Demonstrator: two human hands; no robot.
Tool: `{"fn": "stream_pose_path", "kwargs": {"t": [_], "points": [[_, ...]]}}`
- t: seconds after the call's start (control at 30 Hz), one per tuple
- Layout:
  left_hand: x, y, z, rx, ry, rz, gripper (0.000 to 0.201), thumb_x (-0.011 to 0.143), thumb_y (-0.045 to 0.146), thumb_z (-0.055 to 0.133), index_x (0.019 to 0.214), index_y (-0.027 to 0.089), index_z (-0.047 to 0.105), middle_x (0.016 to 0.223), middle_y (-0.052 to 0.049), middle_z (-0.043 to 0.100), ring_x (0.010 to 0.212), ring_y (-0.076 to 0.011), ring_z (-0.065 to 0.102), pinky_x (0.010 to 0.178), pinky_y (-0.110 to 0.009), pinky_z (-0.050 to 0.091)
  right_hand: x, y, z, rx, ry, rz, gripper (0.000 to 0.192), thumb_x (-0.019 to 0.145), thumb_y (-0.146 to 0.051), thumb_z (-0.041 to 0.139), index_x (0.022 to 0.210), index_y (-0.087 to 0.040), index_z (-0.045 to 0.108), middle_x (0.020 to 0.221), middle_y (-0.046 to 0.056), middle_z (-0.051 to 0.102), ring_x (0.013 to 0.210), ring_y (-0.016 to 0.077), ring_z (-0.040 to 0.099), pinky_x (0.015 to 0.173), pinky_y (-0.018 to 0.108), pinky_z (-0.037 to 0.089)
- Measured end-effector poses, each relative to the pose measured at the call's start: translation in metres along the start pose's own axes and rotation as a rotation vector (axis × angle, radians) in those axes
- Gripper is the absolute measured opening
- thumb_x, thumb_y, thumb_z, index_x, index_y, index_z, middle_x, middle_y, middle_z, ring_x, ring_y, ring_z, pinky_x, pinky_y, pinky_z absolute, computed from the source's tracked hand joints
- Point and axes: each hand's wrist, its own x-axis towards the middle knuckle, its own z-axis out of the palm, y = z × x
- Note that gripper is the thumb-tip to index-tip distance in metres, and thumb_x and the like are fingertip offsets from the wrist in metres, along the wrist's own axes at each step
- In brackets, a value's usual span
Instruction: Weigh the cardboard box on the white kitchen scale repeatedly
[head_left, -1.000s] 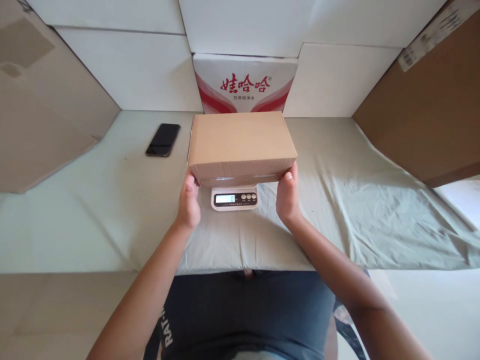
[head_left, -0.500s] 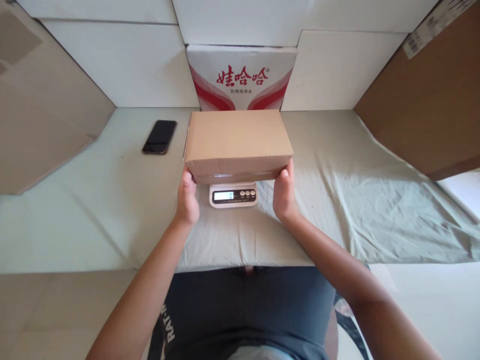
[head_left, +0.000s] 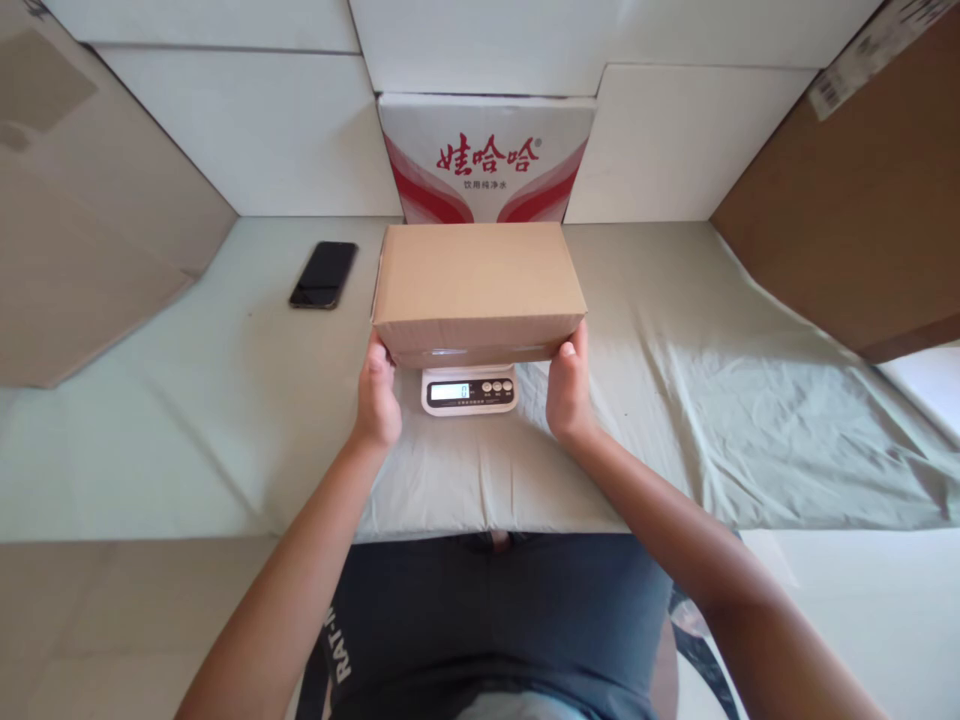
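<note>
closed cardboard box [head_left: 477, 285] held at its two near lower corners by the left hand [head_left: 377, 398] and right hand [head_left: 570, 392], directly above a small digital scale [head_left: 470, 389] on the cloth-covered counter [head_left: 225, 420], phone [head_left: 324, 274] lying apart at left.

Warm, even daylight, fairly bright. Soft shadow under box [head_left: 478, 285] onto scale [head_left: 469, 389]. Faint sheen on phone [head_left: 324, 274]. Focus sharp at centre; wide-lens bowing at edges, cloth [head_left: 712, 400] creases softly shaded.
</note>
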Motion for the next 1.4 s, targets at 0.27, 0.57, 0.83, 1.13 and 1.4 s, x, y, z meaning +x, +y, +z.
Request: {"fn": "stream_pose_path", "kwargs": {"t": [0.27, 0.57, 0.83, 1.13, 1.4], "points": [[-0.001, 0.000, 0.000, -0.004, 0.011, -0.023, 0.081, 0.096, 0.086, 0.040, 0.148, 0.029, 0.064, 0.158, -0.012, 0.063, 0.155, -0.0321, 0.052, 0.125, -0.042, 0.044, 0.000, 0.001, 0.000, -0.011, 0.015, 0.021, 0.061, 0.099, -0.069, 0.046, 0.153, -0.041, 0.050, 0.167, -0.001, 0.052, 0.162, 0.0317, 0.042, 0.141, 0.059, 0.028], [0.002, 0.005, 0.003, -0.013, 0.038, 0.005, 0.079, 0.096, 0.086, 0.039, 0.148, 0.031, 0.065, 0.163, -0.009, 0.059, 0.158, -0.0331, 0.048, 0.132, -0.047, 0.038, 0.003, -0.008, -0.001, 0.021, 0.051, 0.026, 0.062, 0.097, -0.071, 0.049, 0.150, -0.041, 0.054, 0.171, -0.004, 0.048, 0.168, 0.0321, 0.032, 0.142, 0.061, 0.023], [0.010, -0.003, 0.000, -0.062, 0.096, -0.003, 0.083, 0.094, 0.088, 0.040, 0.148, 0.031, 0.066, 0.166, -0.009, 0.056, 0.162, -0.0346, 0.043, 0.136, -0.050, 0.032, 0.005, -0.006, -0.002, 0.029, 0.065, 0.093, 0.069, 0.092, -0.078, 0.050, 0.151, -0.041, 0.052, 0.171, -0.003, 0.048, 0.169, 0.0327, 0.031, 0.142, 0.063, 0.022], [0.031, -0.024, -0.015, -0.090, 0.185, -0.125, 0.091, 0.083, 0.098, 0.043, 0.146, 0.037, 0.067, 0.172, -0.004, 0.050, 0.165, -0.0339, 0.037, 0.137, -0.050, 0.032, 0.011, 0.000, -0.005, 0.113, 0.138, 0.105, 0.070, 0.089, -0.075, 0.054, 0.148, -0.037, 0.055, 0.172, -0.001, 0.047, 0.169, 0.0326, 0.031, 0.143, 0.061, 0.021], [0.036, -0.030, -0.016, -0.081, 0.164, -0.115, 0.101, 0.081, 0.102, 0.032, 0.146, 0.033, 0.067, 0.169, -0.008, 0.053, 0.162, -0.0346, 0.044, 0.134, -0.051, 0.036, 0.015, 0.006, -0.006, 0.113, 0.140, 0.098, 0.069, 0.089, -0.075, 0.049, 0.147, -0.037, 0.056, 0.169, -0.002, 0.052, 0.167, 0.0305, 0.037, 0.142, 0.058, 0.026]]}}
